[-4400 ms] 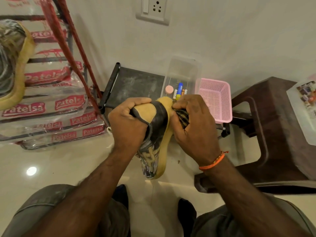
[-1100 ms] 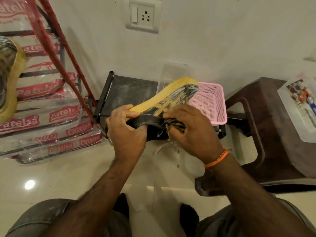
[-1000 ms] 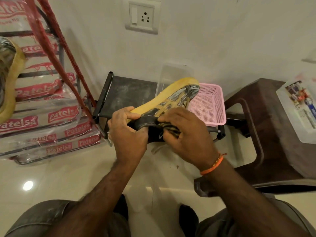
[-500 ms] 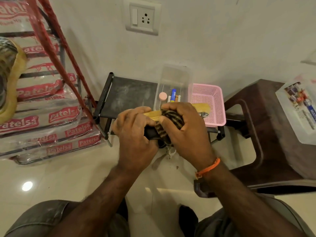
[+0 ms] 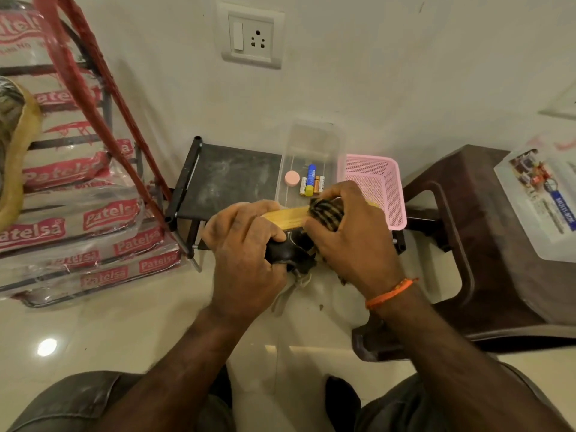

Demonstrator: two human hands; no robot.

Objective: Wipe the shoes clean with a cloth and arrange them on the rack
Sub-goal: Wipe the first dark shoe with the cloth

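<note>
Yellow-soled shoe [image 5: 288,218] | lengthwise left-right, sole up | both hands gripping

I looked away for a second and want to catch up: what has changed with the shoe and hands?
The shoe has been turned from toe-up to lying flat, sole edge on top. The right hand moved the cloth onto that edge. The left hand still grips the heel.

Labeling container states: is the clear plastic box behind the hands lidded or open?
Open, as far as visible. The clear box shows no lid on top; the pink disc and small tubes lie on its floor, seen straight through the top.
</note>
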